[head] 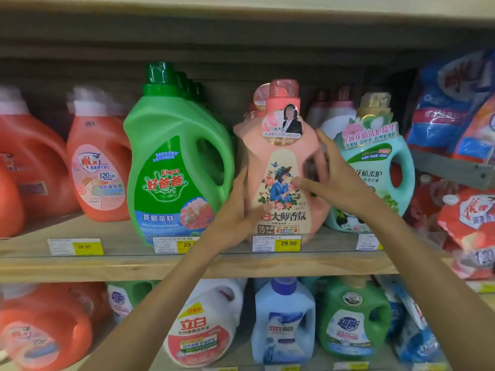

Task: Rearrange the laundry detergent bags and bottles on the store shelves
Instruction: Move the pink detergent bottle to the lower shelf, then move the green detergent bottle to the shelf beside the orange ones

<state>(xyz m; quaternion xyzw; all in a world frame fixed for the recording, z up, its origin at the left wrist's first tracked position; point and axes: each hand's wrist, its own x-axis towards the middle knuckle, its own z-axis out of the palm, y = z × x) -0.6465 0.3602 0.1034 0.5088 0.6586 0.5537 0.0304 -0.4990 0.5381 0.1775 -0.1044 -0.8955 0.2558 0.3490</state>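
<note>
Two hands clasp a pink bottle (pixel 281 162) at the front edge of the upper shelf (pixel 128 266), where it stands upright between a green bottle (pixel 171 162) and a teal bottle (pixel 380 170). The left hand (pixel 241 207) grips the lower left flank, with the thumb across the label and the fingers wrapped behind, out of sight. The right hand (pixel 334 178) holds the handle side, thumb on the label and fingers spread round the shoulder. The base sits just behind a price tag (pixel 277 243) on the shelf's lip (it reads 29.90).

The likeliest trouble is a slip. The plastic looks smooth and the bottle looks full, and neither hand is through the handle, so a lift relying on side pressure alone could let it slide down and off the front edge. The neighbours touch or nearly touch it on both sides, so a turn or sideways pull could drag the teal bottle's card collar askew or rock the green bottle. A low pull forward could also catch the price tag. More bottles stand close behind, and a push back could topple them.
</note>
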